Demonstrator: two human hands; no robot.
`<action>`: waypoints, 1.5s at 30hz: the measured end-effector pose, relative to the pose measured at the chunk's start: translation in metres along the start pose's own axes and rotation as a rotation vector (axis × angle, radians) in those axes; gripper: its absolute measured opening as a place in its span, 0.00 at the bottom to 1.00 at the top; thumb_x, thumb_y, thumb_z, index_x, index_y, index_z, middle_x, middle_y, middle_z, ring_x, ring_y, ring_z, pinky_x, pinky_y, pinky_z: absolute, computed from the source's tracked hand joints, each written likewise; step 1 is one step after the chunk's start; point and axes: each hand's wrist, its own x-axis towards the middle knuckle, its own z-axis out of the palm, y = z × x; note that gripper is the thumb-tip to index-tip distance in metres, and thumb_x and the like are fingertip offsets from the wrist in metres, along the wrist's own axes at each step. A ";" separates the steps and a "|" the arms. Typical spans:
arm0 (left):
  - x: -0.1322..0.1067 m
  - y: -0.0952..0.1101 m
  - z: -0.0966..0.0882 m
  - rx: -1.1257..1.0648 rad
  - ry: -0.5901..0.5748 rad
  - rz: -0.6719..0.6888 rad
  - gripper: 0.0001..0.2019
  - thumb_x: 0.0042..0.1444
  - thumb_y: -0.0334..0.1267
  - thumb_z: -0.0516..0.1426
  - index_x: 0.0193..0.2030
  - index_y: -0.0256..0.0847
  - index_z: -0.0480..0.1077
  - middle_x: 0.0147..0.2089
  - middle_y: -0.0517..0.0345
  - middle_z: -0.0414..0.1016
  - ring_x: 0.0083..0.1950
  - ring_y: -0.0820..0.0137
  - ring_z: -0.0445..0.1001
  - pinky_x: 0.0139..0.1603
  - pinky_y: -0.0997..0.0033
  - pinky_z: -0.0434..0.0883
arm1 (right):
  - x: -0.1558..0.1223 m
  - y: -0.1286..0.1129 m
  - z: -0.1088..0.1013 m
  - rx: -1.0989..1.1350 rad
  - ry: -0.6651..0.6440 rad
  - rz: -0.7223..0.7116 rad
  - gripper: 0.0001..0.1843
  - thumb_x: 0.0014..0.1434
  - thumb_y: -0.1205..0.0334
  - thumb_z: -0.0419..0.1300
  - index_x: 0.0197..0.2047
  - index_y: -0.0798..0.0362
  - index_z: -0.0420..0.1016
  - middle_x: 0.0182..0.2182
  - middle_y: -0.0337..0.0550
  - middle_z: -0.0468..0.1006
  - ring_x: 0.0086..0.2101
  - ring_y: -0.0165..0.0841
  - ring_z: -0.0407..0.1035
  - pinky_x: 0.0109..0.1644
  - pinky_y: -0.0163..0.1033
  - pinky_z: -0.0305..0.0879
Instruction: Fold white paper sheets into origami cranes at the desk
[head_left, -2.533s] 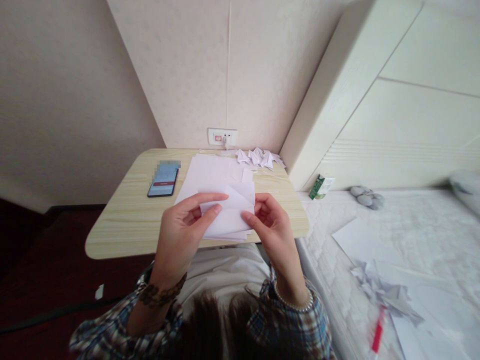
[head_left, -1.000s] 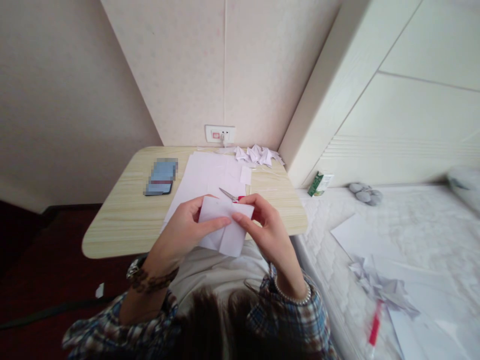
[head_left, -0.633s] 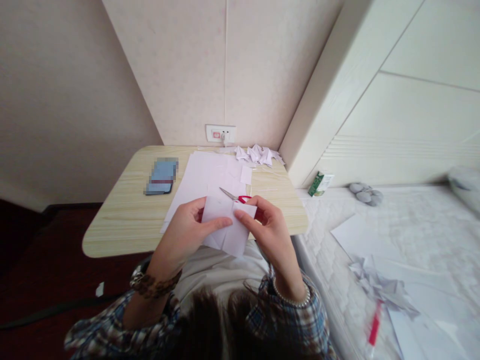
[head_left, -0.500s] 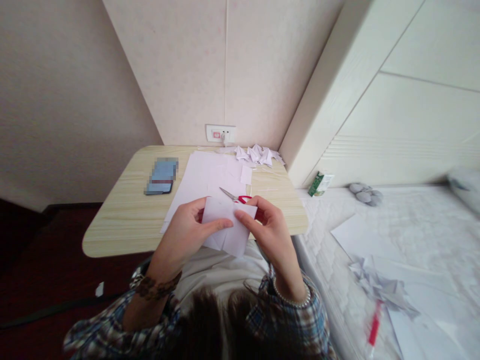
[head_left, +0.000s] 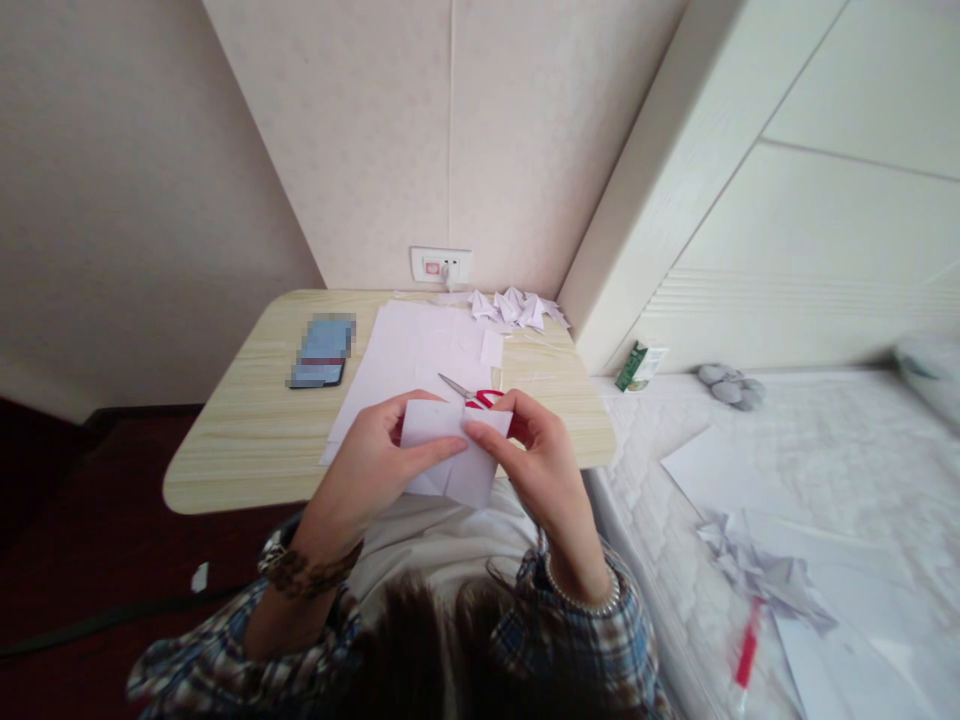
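Observation:
A folded piece of white paper (head_left: 471,478) is held up at the table's front edge between both hands. My left hand (head_left: 379,450) grips its left side, thumb lying across the front and fingers behind. My right hand (head_left: 534,445) pinches the upper right part, its thumb tip near the middle crease. The fingers behind the paper are partly hidden. Just beyond the paper, scissors (head_left: 469,392) with red handles lie on white sheets (head_left: 405,345). A small paper piece (head_left: 492,348) rests near the sheets' right edge.
Several folded paper shapes (head_left: 514,307) sit at the table's back right. A phone (head_left: 322,352) lies on the left of the wooden table (head_left: 247,440). On the bed at right are a green-white carton (head_left: 641,366), grey fluffy object (head_left: 731,387), crumpled paper (head_left: 772,575) and red pen-like item (head_left: 748,645).
The paper's top edge has tilted slightly and both hands have shifted a little, thumbs staying on the paper. Everything else stays in place.

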 end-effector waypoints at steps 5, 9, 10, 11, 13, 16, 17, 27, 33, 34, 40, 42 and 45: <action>0.000 0.000 0.000 -0.023 0.040 0.031 0.15 0.41 0.42 0.68 0.35 0.40 0.72 0.29 0.63 0.74 0.31 0.69 0.71 0.29 0.75 0.68 | 0.000 -0.003 -0.003 0.154 0.015 -0.012 0.09 0.53 0.56 0.64 0.30 0.52 0.70 0.24 0.35 0.68 0.26 0.28 0.61 0.30 0.34 0.58; -0.001 0.000 0.000 -0.007 0.060 0.039 0.14 0.40 0.40 0.68 0.35 0.40 0.73 0.30 0.62 0.75 0.31 0.68 0.72 0.29 0.74 0.68 | 0.000 -0.006 -0.006 0.172 0.063 -0.046 0.11 0.53 0.59 0.65 0.25 0.52 0.68 0.21 0.33 0.68 0.25 0.27 0.61 0.31 0.34 0.57; -0.001 0.001 0.000 -0.007 0.058 0.042 0.14 0.40 0.40 0.68 0.34 0.40 0.73 0.30 0.62 0.75 0.31 0.68 0.72 0.29 0.74 0.68 | 0.000 -0.006 -0.006 0.155 0.081 -0.051 0.11 0.52 0.60 0.65 0.24 0.52 0.68 0.21 0.33 0.68 0.25 0.27 0.61 0.31 0.34 0.57; -0.001 0.001 0.000 -0.011 0.056 0.044 0.14 0.41 0.40 0.67 0.34 0.40 0.73 0.30 0.62 0.75 0.31 0.69 0.72 0.29 0.74 0.68 | 0.000 -0.005 -0.006 0.140 0.095 -0.050 0.11 0.52 0.60 0.65 0.23 0.52 0.68 0.20 0.33 0.68 0.25 0.27 0.61 0.31 0.34 0.57; -0.002 0.002 -0.001 -0.018 0.057 0.043 0.14 0.40 0.39 0.68 0.34 0.40 0.73 0.29 0.63 0.74 0.30 0.70 0.71 0.29 0.75 0.68 | 0.000 -0.005 -0.005 0.132 0.102 -0.042 0.11 0.52 0.60 0.65 0.23 0.52 0.69 0.20 0.33 0.69 0.25 0.27 0.62 0.31 0.34 0.57; -0.002 0.003 -0.001 -0.029 0.069 0.028 0.14 0.39 0.38 0.68 0.34 0.40 0.72 0.28 0.64 0.73 0.29 0.71 0.70 0.29 0.76 0.67 | 0.000 -0.004 -0.005 0.141 0.066 -0.053 0.10 0.55 0.60 0.62 0.24 0.52 0.70 0.20 0.34 0.70 0.25 0.28 0.64 0.31 0.35 0.59; -0.001 0.003 -0.001 -0.037 0.073 0.024 0.14 0.39 0.38 0.68 0.34 0.40 0.72 0.28 0.64 0.73 0.30 0.71 0.70 0.28 0.76 0.67 | 0.000 -0.004 -0.005 0.131 0.055 -0.062 0.10 0.56 0.61 0.61 0.25 0.52 0.70 0.20 0.34 0.69 0.25 0.28 0.64 0.31 0.35 0.59; -0.002 0.002 -0.001 -0.090 0.133 0.014 0.14 0.39 0.41 0.68 0.33 0.42 0.72 0.28 0.64 0.73 0.29 0.70 0.70 0.28 0.75 0.68 | 0.002 0.001 -0.001 0.137 0.010 -0.050 0.12 0.54 0.57 0.63 0.26 0.51 0.65 0.23 0.35 0.68 0.27 0.28 0.62 0.33 0.35 0.60; -0.003 0.001 -0.001 -0.087 0.131 0.021 0.15 0.40 0.43 0.68 0.34 0.42 0.72 0.30 0.63 0.74 0.29 0.69 0.71 0.29 0.73 0.69 | 0.000 -0.004 0.001 0.005 0.062 -0.053 0.17 0.54 0.58 0.62 0.20 0.51 0.61 0.19 0.32 0.63 0.24 0.27 0.57 0.30 0.34 0.55; -0.003 0.001 0.000 -0.094 0.134 0.021 0.15 0.40 0.43 0.68 0.34 0.42 0.72 0.29 0.63 0.74 0.29 0.70 0.71 0.28 0.74 0.68 | 0.000 -0.005 0.001 0.000 0.071 -0.039 0.18 0.54 0.57 0.63 0.19 0.51 0.61 0.18 0.32 0.63 0.23 0.27 0.57 0.29 0.34 0.54; -0.003 0.000 0.000 -0.158 0.187 0.020 0.15 0.39 0.41 0.68 0.33 0.42 0.71 0.27 0.66 0.71 0.27 0.73 0.68 0.27 0.77 0.66 | 0.000 -0.002 0.002 0.051 -0.044 -0.047 0.15 0.55 0.55 0.62 0.22 0.52 0.65 0.22 0.34 0.66 0.26 0.28 0.60 0.32 0.34 0.57; -0.004 0.001 0.001 -0.178 0.184 0.018 0.15 0.39 0.40 0.69 0.33 0.42 0.71 0.27 0.66 0.71 0.27 0.73 0.68 0.27 0.77 0.67 | -0.001 -0.003 0.002 -0.004 -0.028 -0.059 0.19 0.57 0.54 0.60 0.20 0.52 0.61 0.20 0.33 0.62 0.25 0.27 0.56 0.29 0.34 0.54; -0.004 0.001 0.001 -0.209 0.168 0.007 0.14 0.39 0.38 0.69 0.33 0.42 0.71 0.27 0.67 0.72 0.27 0.73 0.68 0.27 0.77 0.67 | -0.002 -0.005 0.001 -0.051 0.023 -0.061 0.24 0.60 0.52 0.56 0.17 0.52 0.58 0.16 0.32 0.56 0.21 0.26 0.52 0.26 0.35 0.49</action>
